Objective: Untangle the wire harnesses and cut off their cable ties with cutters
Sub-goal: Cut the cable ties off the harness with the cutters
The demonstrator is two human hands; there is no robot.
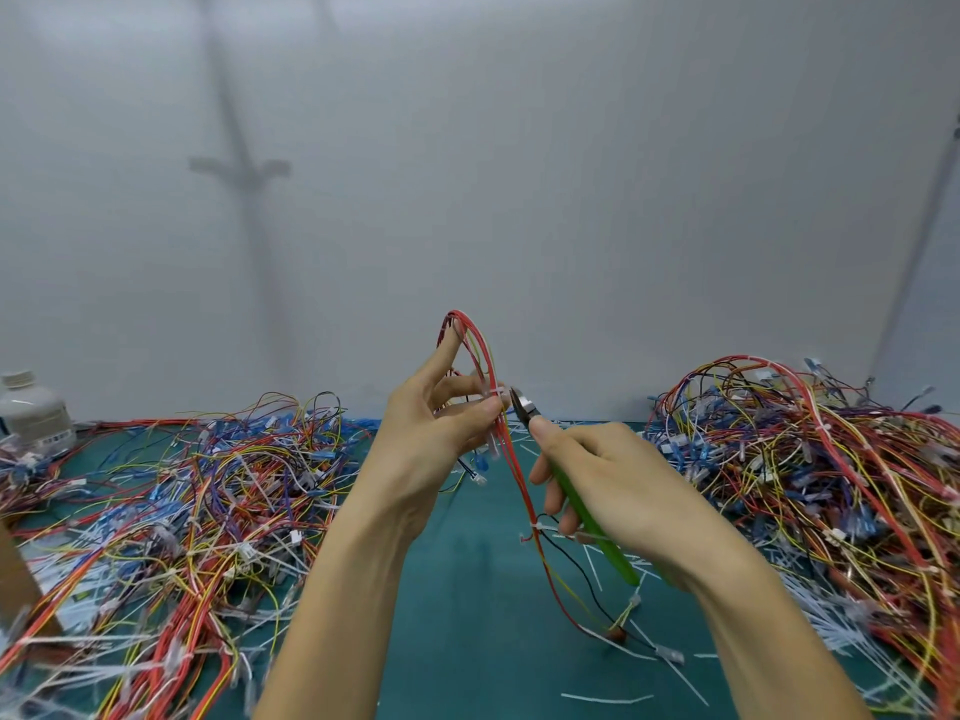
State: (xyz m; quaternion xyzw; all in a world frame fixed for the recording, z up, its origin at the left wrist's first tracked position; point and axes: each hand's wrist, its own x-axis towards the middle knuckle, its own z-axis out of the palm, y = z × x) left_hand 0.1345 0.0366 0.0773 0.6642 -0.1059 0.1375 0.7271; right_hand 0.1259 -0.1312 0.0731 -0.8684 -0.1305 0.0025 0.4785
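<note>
My left hand (pixel 441 413) holds a wire harness (pixel 511 459) of mostly red wires up above the green mat, looped over the raised index finger and pinched between thumb and fingers. A white cable tie (pixel 496 391) sticks out of the harness at the pinch. My right hand (pixel 613 480) grips green-handled cutters (pixel 582 504), whose metal jaws (pixel 522 405) sit right at that tie. Whether the jaws touch it I cannot tell. The harness tail hangs down to the mat with another white tie (pixel 535 527) on it.
A big tangle of coloured harnesses (pixel 197 485) covers the mat on the left, another heap (pixel 810 470) on the right. Cut white tie scraps (pixel 608 697) litter the green mat (pixel 467 615). A white plastic bottle (pixel 31 410) stands at far left against the grey wall.
</note>
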